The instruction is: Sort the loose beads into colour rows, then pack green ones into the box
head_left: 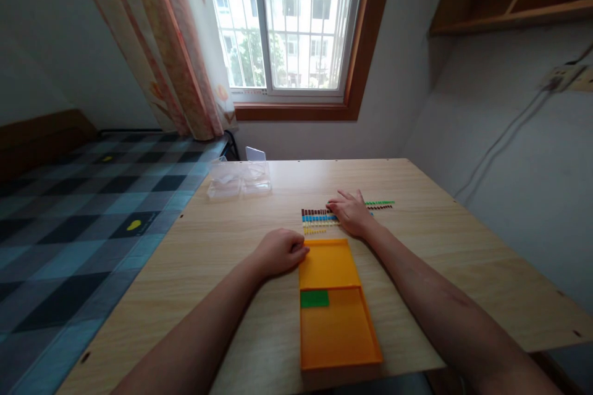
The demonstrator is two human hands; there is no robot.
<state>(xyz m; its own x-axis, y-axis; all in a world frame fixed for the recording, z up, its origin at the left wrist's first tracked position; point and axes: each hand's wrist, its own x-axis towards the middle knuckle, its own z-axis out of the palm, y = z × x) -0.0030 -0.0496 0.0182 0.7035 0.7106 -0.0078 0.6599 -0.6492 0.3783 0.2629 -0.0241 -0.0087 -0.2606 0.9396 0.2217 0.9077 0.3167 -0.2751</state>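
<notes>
Rows of small brown, blue, cream and yellow pieces [315, 219] lie on the wooden table, with green and dark pieces [383, 203] continuing to the right. My right hand [349, 212] rests over the rows with its fingers spread, hiding the pieces beneath it. Beside the upper left edge of an orange tray [330, 264], my left hand [281, 251] is curled, its fingertips at the rim; what it holds, if anything, is hidden. A flat green block [314, 299] lies in the tray's nearer compartment, at its upper left corner.
A clear plastic box [239, 180] with raised lids stands at the table's far left. A bed with a checked cover [106, 210] lies left of the table [222, 296]. The window and curtain are behind, and a wall runs along the right.
</notes>
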